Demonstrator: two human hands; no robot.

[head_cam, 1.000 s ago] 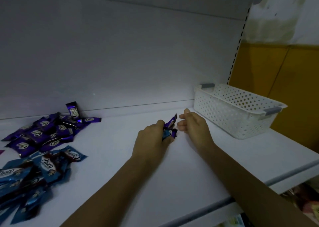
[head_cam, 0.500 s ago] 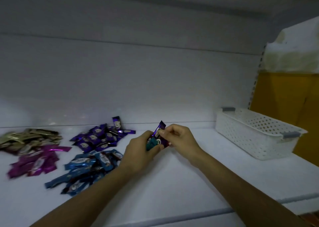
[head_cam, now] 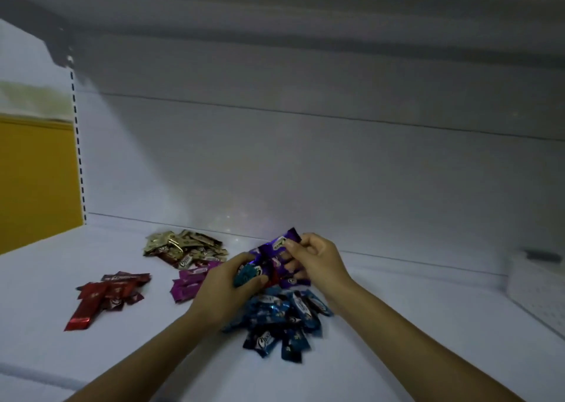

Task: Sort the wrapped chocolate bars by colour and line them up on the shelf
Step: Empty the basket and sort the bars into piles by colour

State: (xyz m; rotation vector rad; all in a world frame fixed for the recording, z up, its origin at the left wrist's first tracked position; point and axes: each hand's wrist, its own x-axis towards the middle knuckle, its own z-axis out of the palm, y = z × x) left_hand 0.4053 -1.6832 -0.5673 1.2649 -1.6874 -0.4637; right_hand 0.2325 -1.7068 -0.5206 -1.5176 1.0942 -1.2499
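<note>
The white shelf (head_cam: 397, 355) fills the lower half of the view, and the pale back panel (head_cam: 305, 172) rises behind it. At the far left a yellow wall (head_cam: 36, 181) stands beyond a slotted upright strip (head_cam: 78, 144). A white perforated basket (head_cam: 538, 282) sits at the right edge of the shelf, well apart from the chocolate and partly cut off by the frame.

The wrapped bars lie on the shelf in loose heaps by colour, not in rows. The blue pile (head_cam: 284, 319) is the broadest and lies nearest the person, directly below the two hands. The gold pile (head_cam: 183, 245) rests close to the back panel. The red pile (head_cam: 107, 291) lies furthest left, one long bar pointing toward the shelf's front edge. The magenta pile (head_cam: 188, 284) sits between the red heap and the left wrist, just in front of the gold one.

Both hands meet above the blue pile. The left hand (head_cam: 223, 288) has its fingers curled round a blue-wrapped bar (head_cam: 248, 274). The right hand (head_cam: 318, 261) pinches a purple bar (head_cam: 282, 242) between thumb and forefinger, the wrapper tilted up toward the back panel. More purple wrappers (head_cam: 295, 282) show under the right fingers — whether they are held or lie on the shelf cannot be told.
</note>
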